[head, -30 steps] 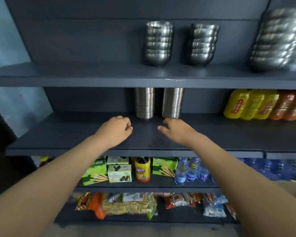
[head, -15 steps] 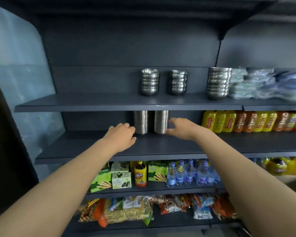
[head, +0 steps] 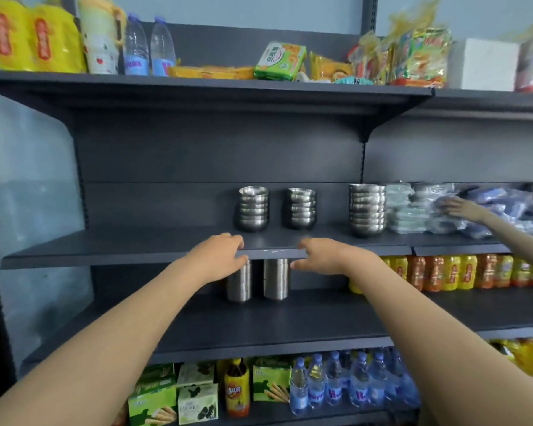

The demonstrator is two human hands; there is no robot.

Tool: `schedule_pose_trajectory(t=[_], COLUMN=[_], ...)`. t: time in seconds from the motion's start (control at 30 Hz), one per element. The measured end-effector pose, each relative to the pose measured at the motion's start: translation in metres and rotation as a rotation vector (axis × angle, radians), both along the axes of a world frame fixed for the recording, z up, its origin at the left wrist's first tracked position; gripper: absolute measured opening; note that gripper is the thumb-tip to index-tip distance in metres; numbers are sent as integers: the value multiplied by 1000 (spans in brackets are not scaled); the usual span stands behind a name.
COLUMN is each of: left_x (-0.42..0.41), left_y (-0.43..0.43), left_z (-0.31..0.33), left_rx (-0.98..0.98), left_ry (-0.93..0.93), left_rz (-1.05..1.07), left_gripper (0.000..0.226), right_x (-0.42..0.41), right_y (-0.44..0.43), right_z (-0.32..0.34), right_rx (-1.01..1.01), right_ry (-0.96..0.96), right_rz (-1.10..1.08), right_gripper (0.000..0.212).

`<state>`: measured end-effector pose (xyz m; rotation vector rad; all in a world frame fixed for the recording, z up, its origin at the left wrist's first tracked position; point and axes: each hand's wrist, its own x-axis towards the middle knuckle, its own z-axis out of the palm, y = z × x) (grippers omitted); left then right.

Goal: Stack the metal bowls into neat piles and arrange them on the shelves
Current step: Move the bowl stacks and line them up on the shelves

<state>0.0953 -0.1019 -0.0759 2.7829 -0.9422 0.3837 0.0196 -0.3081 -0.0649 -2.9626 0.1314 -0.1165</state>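
Dark grey metal shelving fills the head view, set against a pale wall. Top shelf (head: 197,84) carries snack packets and bottles. Middle shelf (head: 136,244) holds the metal bowls in three piles: left pile (head: 253,209), centre pile (head: 301,208) and right pile (head: 366,210), set apart in a row near the back panel.

Each pile stands upright, long axis vertical, mouths up. The right pile is the tallest and straight. The top bowls of the other two sit slightly askew. Bowls are round-bellied and shiny steel.

Lower shelf (head: 290,321) has two upright steel cylinder stacks (head: 276,279) side by side, with yellow and orange bottles (head: 450,272) to the right.

Left hand (head: 219,256) and right hand (head: 323,256) hang level with the middle shelf's front edge, fingers loosely curled and holding nothing. Whether they touch the edge cannot be told.

Another person's hand (head: 457,207) rests on wrapped packets (head: 413,207) beside the right pile.
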Motion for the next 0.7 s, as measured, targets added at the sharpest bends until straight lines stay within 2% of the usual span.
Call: schedule_pose_trajectory(t=[0.3,0.7], left_x=[93,225], left_y=[-49,-78], left_z=[20,-5], left_rx=[-138,-149], left_ry=[-9,4], left_rz=[88,159], left_gripper=[37,40], right_x=[95,241], right_y=[-68,-112], right_z=[18,-6], right_rx=[44,53], right_ry=[-64,-57], right_rz=[12,35], right_gripper=[63,65])
